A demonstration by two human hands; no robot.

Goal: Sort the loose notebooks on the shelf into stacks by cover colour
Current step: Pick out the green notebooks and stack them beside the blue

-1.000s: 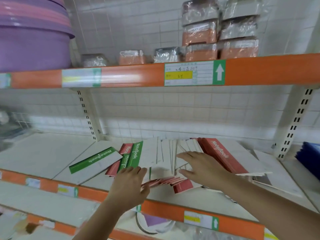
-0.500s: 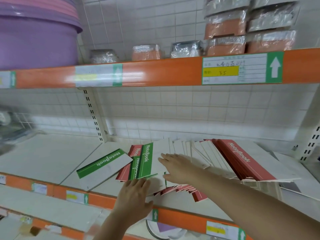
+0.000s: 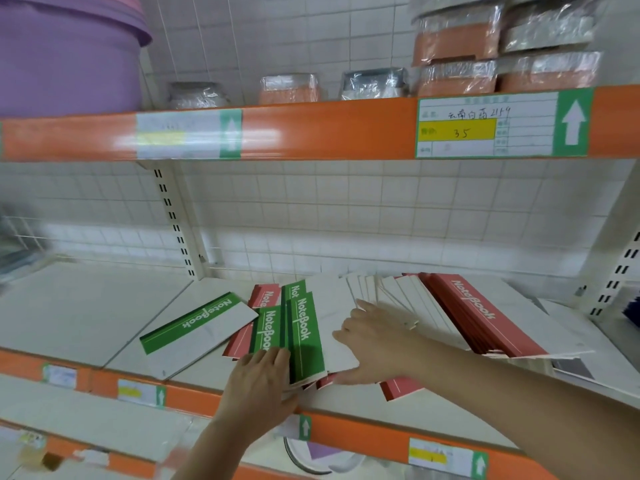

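Loose notebooks with green or red spine bands lie fanned across the white shelf (image 3: pixel 86 317). One green notebook (image 3: pixel 197 323) lies apart at the left. A few green notebooks (image 3: pixel 304 337) overlap red ones (image 3: pixel 265 296) in the middle. A leaning row of red notebooks (image 3: pixel 478 313) sits at the right. My left hand (image 3: pixel 259 382) rests at the near edge of the green pile, fingers against its lower end. My right hand (image 3: pixel 374 341) lies flat on the white cover of the top green notebook, fingers spread.
An orange-edged upper shelf (image 3: pixel 311 129) with a price label (image 3: pixel 502 124) hangs close overhead, carrying wrapped boxes (image 3: pixel 457 46) and a purple tub (image 3: pixel 65 53). A slotted upright (image 3: pixel 176 223) stands behind the pile. Another slotted upright (image 3: pixel 620 271) stands at the right.
The view has moved closer and rightward. My right hand has slid left from the fanned white covers onto the green pile. My left hand has come up to the pile's near edge.
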